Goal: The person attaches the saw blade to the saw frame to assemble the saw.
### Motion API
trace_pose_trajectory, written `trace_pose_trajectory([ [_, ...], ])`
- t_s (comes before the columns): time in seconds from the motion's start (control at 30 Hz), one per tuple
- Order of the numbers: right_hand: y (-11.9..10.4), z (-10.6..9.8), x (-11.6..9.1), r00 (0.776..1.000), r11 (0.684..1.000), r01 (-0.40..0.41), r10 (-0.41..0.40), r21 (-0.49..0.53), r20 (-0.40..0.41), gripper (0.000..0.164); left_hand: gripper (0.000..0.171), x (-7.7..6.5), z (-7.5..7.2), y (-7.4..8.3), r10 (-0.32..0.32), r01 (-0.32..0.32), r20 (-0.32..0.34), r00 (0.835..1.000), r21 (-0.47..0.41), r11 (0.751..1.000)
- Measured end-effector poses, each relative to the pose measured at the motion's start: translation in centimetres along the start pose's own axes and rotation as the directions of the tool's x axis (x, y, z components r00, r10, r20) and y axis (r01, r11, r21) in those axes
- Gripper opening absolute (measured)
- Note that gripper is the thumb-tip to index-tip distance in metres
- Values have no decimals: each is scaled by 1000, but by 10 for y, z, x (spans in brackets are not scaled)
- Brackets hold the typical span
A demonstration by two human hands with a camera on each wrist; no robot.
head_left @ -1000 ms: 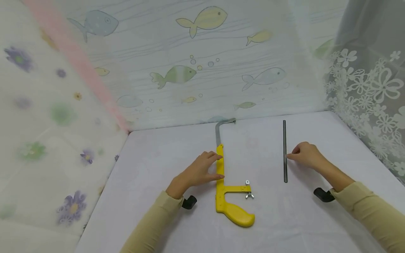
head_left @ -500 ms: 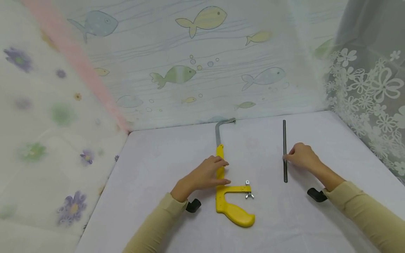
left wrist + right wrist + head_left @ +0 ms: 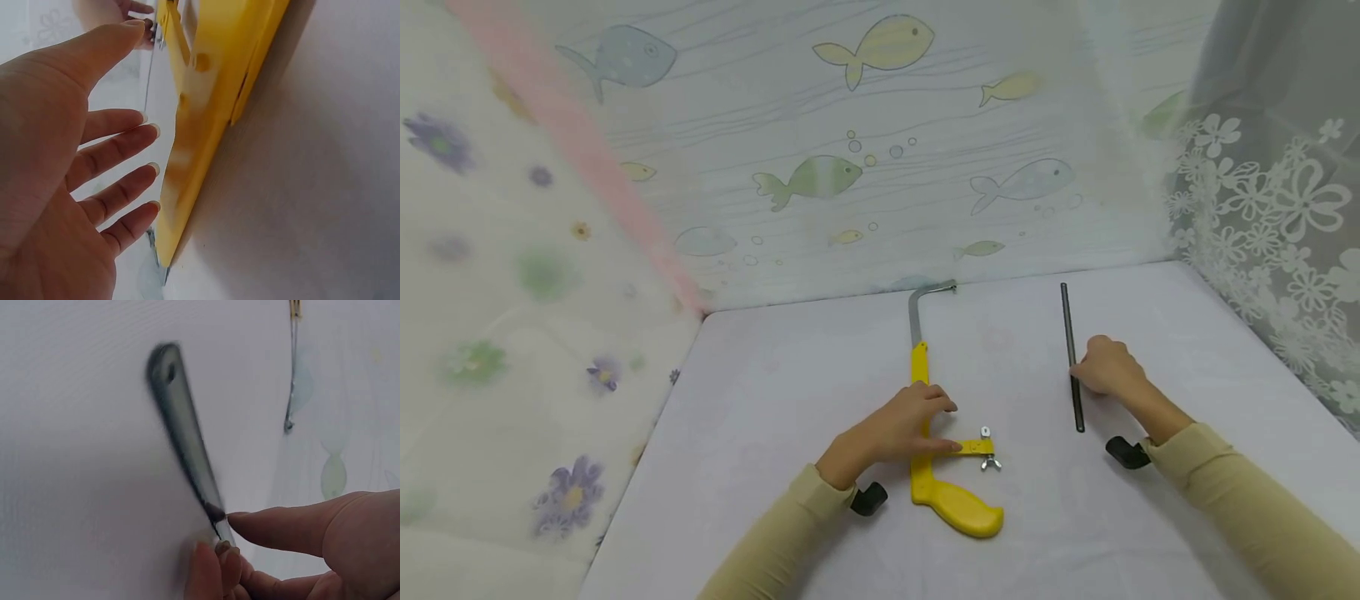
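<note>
A yellow hacksaw frame (image 3: 921, 479) with a grey metal bow lies on the white cloth, its handle toward me. No blade spans it. Over its middle is my left hand (image 3: 898, 429), with thumb and fingers spread apart; the left wrist view shows those fingers relaxed beside the frame (image 3: 209, 94), gripping nothing. To the right, my right hand (image 3: 1108, 367) pinches a dark hacksaw blade (image 3: 1066, 321) near its middle, between thumb and fingers. A hole shows at one end of the blade (image 3: 181, 419) in the right wrist view.
A bolt with a wing nut (image 3: 991, 462) sits at the end of the frame's short arm. White cloth covers the table (image 3: 760, 383). A fish-patterned curtain (image 3: 700, 150) hangs behind it, with a lace curtain (image 3: 1262, 200) on the right.
My right hand has closed its pinch on the blade and the blade's far end has swung slightly left. My left hand has slid right and toward me over the frame.
</note>
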State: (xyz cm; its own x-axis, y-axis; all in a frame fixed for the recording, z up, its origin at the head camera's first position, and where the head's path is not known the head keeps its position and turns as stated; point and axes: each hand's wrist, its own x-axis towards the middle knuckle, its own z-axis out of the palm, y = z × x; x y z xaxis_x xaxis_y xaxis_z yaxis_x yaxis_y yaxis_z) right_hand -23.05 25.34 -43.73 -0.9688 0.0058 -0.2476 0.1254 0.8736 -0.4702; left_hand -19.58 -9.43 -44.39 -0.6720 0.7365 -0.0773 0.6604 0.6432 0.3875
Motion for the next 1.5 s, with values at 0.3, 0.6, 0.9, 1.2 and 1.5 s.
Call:
trace_pose_trajectory([
  [0.3, -4, 2, -2, 999, 999, -49, 49, -11, 13, 28, 46, 3, 12, 2, 73, -71, -14, 997, 86, 994],
  [0.6, -5, 2, -2, 998, 998, -53, 52, -27, -31, 30, 37, 3, 13, 5, 86, -86, -1, 996, 20, 996],
  [0.9, -2, 2, -2, 998, 1000, 18, -17, 11, -65, 24, 33, 6, 17, 12, 96, -95, 24, 995, -65, 993],
  [1.2, 3, -2, 2, 999, 989, 37, -36, 142, -10, 20, 26, 11, 22, 15, 112, -108, 29, 993, -110, 988],
  [1.5, 8, -6, 0, 997, 969, 61, -72, 240, 39, 20, 19, 11, 28, 14, 105, -97, 49, 993, -145, 985],
])
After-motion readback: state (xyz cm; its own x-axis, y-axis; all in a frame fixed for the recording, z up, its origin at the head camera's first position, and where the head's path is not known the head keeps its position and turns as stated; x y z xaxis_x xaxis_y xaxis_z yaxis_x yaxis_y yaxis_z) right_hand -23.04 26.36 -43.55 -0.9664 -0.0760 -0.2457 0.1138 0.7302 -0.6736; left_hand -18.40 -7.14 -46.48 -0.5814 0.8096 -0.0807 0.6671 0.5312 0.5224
